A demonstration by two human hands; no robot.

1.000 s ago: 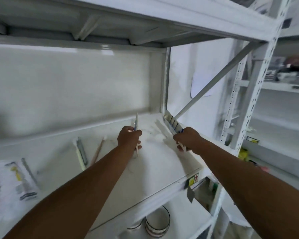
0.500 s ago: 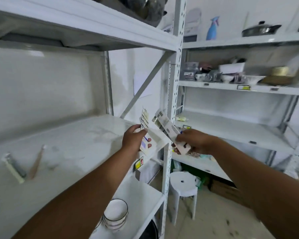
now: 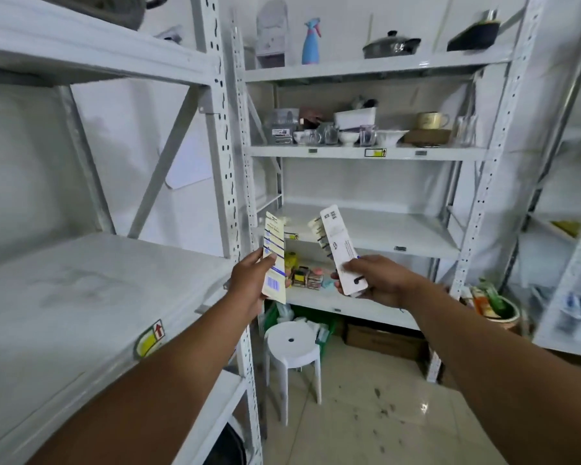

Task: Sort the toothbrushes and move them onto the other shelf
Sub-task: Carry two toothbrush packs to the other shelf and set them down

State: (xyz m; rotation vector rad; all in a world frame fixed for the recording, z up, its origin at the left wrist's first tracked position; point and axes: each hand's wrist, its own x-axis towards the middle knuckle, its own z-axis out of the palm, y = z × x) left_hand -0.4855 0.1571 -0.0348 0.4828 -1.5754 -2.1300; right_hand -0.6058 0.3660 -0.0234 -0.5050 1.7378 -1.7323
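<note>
Before white metal shelving (image 3: 366,229), hands grip flat card toothbrush packs (image 3: 341,253).

Both hands swung off the left shelf (image 3: 81,297); toothbrush packs (image 3: 275,256) now face the other shelf (image 3: 376,229).

Storeroom: white metal racks (image 3: 366,152) holding crockery (image 3: 349,135), pots (image 3: 391,45).

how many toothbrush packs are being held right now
2. One toothbrush pack is upright in the left hand; the other pack is tilted in the right hand. Each may be a stack, so more could be hidden behind.
</note>
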